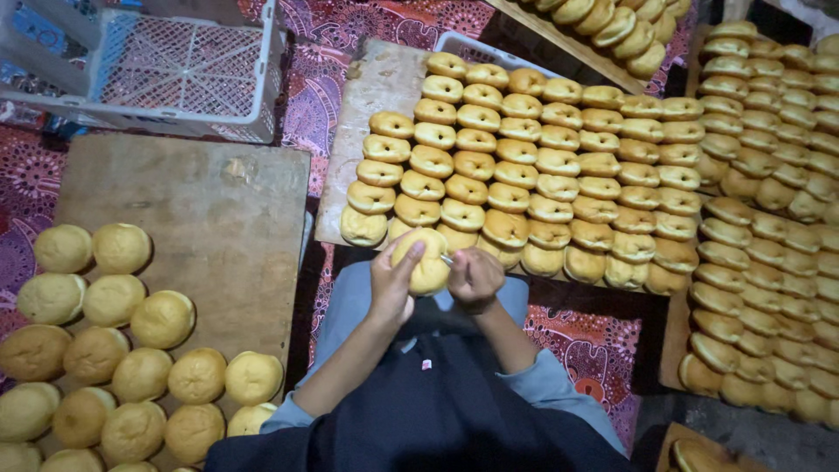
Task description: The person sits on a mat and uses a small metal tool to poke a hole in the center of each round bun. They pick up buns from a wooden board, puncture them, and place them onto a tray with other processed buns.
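- Left hand is wrapped around a round bun, long axis tilted up-left, over the lap
- Right hand is curled around a thin tool, perhaps a blade, tip touching the bun
- Bun board edge lies just ahead; bare wood on the left board

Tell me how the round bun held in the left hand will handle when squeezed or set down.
The bun looks puffy, so it is probably light and dents easily under the left hand. Its domed shape might rock, though others sit steady on the wooden board. The right hand holds a thin tool against it.
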